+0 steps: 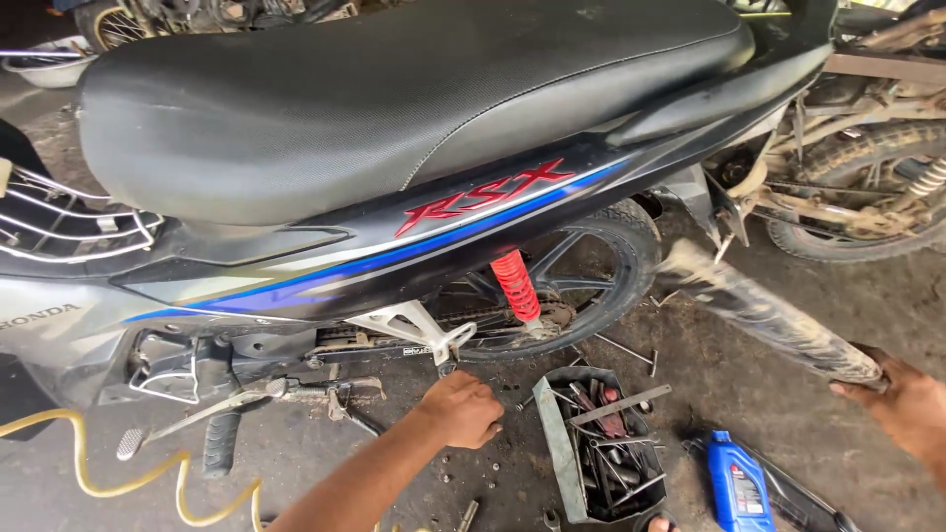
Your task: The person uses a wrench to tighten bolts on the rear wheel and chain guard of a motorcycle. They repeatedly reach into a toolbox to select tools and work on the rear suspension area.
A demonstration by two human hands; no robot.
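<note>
A motorcycle with a black seat (394, 89) stands side-on, with a red rear shock spring (515, 284) and a black rear wheel (591, 286). My left hand (461, 409) is curled into a fist just under the silver footpeg bracket (414, 325), its fingertips near the bracket's lower bolt. Nothing shows inside the fist. At the right edge, my right hand (902, 404) grips the end of a long, muddy, dark part (769, 315). That part is blurred and slants up toward the rear wheel.
An open metal toolbox (552, 443) full of tools lies on the dirty floor between my hands. A blue oil bottle (737, 483) lies right of it. A yellow coiled hose (128, 473) runs at lower left. Another motorcycle's wheel (867, 197) stands behind at right. Loose bolts are scattered about.
</note>
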